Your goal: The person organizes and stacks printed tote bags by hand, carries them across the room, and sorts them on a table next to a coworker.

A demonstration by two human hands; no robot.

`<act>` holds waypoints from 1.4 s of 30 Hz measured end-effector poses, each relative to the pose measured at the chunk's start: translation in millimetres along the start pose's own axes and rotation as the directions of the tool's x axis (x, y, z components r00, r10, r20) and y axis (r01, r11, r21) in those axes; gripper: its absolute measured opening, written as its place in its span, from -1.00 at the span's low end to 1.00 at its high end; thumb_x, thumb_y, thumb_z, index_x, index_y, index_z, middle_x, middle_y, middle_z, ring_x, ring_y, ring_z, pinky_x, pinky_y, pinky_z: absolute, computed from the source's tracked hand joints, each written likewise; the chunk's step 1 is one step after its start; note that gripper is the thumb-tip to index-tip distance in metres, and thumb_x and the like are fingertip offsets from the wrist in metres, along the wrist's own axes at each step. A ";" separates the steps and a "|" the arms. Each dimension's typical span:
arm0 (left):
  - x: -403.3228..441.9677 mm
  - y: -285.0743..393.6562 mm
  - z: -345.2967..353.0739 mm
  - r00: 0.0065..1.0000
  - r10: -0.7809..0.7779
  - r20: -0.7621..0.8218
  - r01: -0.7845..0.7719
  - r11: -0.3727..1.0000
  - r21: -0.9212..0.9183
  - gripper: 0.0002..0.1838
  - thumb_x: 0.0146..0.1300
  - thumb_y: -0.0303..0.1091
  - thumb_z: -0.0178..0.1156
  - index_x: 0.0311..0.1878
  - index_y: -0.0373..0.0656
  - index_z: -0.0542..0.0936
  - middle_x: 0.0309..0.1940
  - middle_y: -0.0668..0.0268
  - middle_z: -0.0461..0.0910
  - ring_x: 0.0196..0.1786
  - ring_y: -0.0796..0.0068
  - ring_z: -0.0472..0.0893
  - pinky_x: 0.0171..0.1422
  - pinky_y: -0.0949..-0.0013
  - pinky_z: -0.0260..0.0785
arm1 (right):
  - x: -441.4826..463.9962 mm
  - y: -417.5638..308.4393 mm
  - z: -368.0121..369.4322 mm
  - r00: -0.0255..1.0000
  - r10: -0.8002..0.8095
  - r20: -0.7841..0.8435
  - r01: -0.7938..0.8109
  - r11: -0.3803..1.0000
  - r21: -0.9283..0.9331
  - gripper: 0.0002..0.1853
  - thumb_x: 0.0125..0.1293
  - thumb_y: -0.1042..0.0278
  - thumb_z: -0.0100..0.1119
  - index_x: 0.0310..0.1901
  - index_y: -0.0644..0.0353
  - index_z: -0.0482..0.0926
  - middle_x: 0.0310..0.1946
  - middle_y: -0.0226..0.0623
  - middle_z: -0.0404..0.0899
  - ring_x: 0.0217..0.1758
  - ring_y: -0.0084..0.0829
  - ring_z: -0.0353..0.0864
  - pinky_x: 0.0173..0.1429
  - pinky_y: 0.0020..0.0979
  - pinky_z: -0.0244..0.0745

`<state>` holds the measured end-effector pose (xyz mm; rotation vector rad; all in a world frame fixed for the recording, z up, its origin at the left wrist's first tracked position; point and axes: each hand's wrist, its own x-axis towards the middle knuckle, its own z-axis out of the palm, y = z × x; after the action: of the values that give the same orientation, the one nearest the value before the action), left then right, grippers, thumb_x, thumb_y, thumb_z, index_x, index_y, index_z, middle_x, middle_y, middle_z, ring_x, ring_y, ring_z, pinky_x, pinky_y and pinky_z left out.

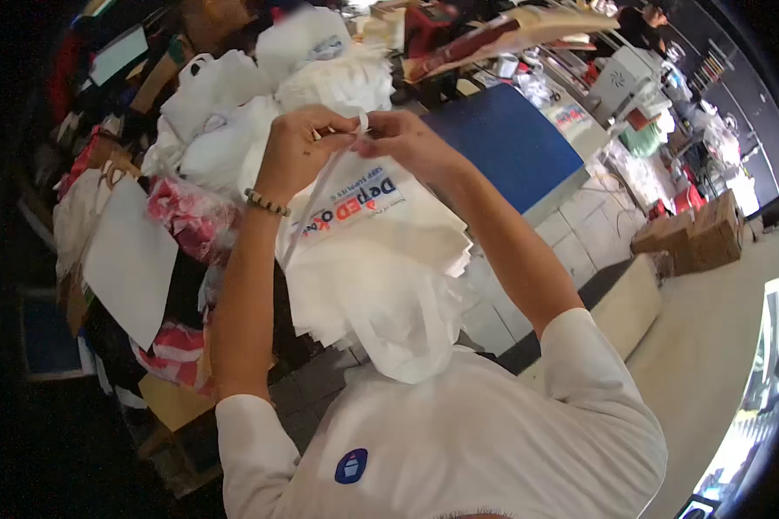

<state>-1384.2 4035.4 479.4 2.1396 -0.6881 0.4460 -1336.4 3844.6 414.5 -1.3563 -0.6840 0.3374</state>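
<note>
Both of my hands meet at the top of a stack of white printed bags. My left hand [313,143], below a beaded bracelet [267,203], pinches the gathered white handle [363,123] from the left. From the right, my right hand [407,145] has its fingers closed on the same handle. Beneath them the white bags [381,238] spread toward my chest, with blue and red lettering near the top and loop handles hanging at the lower end. The fingertips partly hide the handle.
Filled white bags [221,95] are piled at the upper left. A blue panel [506,143] lies right of my hands. White sheet [130,259] and pink plastic [190,216] sit at the left. Cardboard boxes [697,233] stand at the right. A person [639,30] is far off, upper right.
</note>
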 end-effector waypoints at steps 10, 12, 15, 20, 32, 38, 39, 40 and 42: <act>-7.7 -22.3 6.8 0.879 -0.360 0.313 0.463 0.801 -0.379 -0.65 0.39 -0.14 0.17 -0.04 -0.27 0.56 -0.41 0.38 0.56 -0.46 0.66 0.47 -0.35 0.52 0.33 | 10.1 31.4 23.5 0.997 -0.064 0.039 0.065 0.998 -0.019 -0.65 0.44 0.08 0.07 -0.26 0.20 0.66 -0.43 -0.45 0.63 -0.41 -0.65 0.54 -0.33 -0.54 0.38; -12.1 -41.3 2.8 0.890 -0.267 0.369 0.409 0.825 -0.389 -0.62 0.38 -0.11 0.18 -0.04 -0.29 0.58 -0.46 0.39 0.57 -0.46 0.65 0.47 -0.38 0.52 0.31 | 6.6 24.9 23.2 0.998 -0.045 0.036 0.045 0.999 -0.014 -0.65 0.43 0.06 0.09 -0.28 0.18 0.67 -0.43 -0.47 0.61 -0.41 -0.66 0.54 -0.35 -0.54 0.37; -15.7 -48.5 -2.7 0.905 -0.298 0.305 0.378 0.891 -0.252 -0.62 0.35 -0.13 0.22 -0.08 -0.34 0.63 -0.47 0.37 0.57 -0.44 0.64 0.49 -0.38 0.52 0.30 | 8.2 27.6 20.4 0.997 -0.050 0.061 0.057 0.990 -0.129 -0.67 0.44 0.10 0.08 -0.28 0.22 0.64 -0.46 -0.45 0.59 -0.39 -0.62 0.55 -0.35 -0.53 0.37; -19.0 -30.9 -15.7 0.907 -0.334 0.257 0.376 0.917 -0.135 -0.77 0.20 -0.34 0.34 -0.23 -0.35 0.70 -0.55 0.33 0.62 -0.49 0.60 0.57 -0.42 0.53 0.32 | 8.5 23.6 19.6 0.997 0.021 0.078 -0.010 0.990 -0.141 -0.67 0.46 0.12 0.04 -0.27 0.24 0.61 -0.43 -0.42 0.61 -0.37 -0.61 0.57 -0.29 -0.52 0.43; -58.0 -18.6 -28.7 0.915 -0.399 0.053 0.391 0.913 0.121 -0.81 0.27 -0.38 0.19 -0.39 -0.31 0.51 -0.65 0.37 0.45 -0.66 0.62 0.38 -0.56 0.47 0.24 | 49.6 40.4 4.9 0.991 0.127 0.050 -0.137 0.925 0.355 -0.75 0.48 0.33 -0.07 -0.06 0.32 0.55 -0.36 -0.29 0.61 -0.27 -0.46 0.63 -0.19 -0.37 0.51; -70.6 -4.1 -30.0 0.951 -0.308 0.008 0.299 0.930 0.211 -0.82 0.25 -0.40 0.19 -0.39 -0.34 0.54 -0.62 0.20 0.51 -0.61 0.41 0.45 -0.47 0.35 0.30 | 54.5 21.3 14.7 0.886 0.046 0.461 0.356 0.569 -0.741 -0.57 0.25 0.09 -0.01 -0.25 0.35 0.65 -0.32 0.02 0.67 -0.23 0.02 0.61 -0.05 -0.13 0.49; -72.7 -4.5 -29.6 0.969 -0.247 -0.024 0.245 0.937 0.249 -0.82 0.23 -0.40 0.19 -0.39 -0.35 0.54 -0.60 0.14 0.52 -0.57 0.32 0.48 -0.42 0.32 0.33 | 52.8 15.3 16.8 0.885 0.048 0.463 0.356 0.570 -0.741 -0.57 0.25 0.09 -0.01 -0.25 0.35 0.65 -0.32 0.02 0.67 -0.23 0.02 0.61 -0.05 -0.13 0.49; -74.6 3.9 -29.5 0.968 -0.249 -0.024 0.247 0.937 0.248 -0.82 0.23 -0.40 0.19 -0.39 -0.35 0.54 -0.60 0.14 0.52 -0.57 0.32 0.48 -0.42 0.32 0.33 | 52.3 13.0 18.0 0.867 0.253 0.430 0.259 0.508 -0.821 -0.56 0.27 0.07 -0.01 -0.24 0.35 0.65 -0.27 0.06 0.66 -0.21 0.02 0.60 -0.05 -0.12 0.48; -78.8 29.8 -27.7 0.968 -0.244 -0.061 0.252 0.937 0.244 -0.86 0.19 -0.43 0.20 -0.39 -0.34 0.57 -0.53 0.07 0.56 -0.46 0.17 0.54 -0.31 0.24 0.38 | 55.5 21.9 15.7 0.851 0.433 0.296 0.168 0.310 -0.936 -0.53 0.26 0.00 0.03 -0.31 0.33 0.68 -0.31 0.01 0.67 -0.27 -0.09 0.61 -0.13 -0.17 0.48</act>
<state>-1466.5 4067.5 472.4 2.4139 -0.3501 0.4449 -1300.3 3894.2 408.4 -2.5761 -1.3513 0.4643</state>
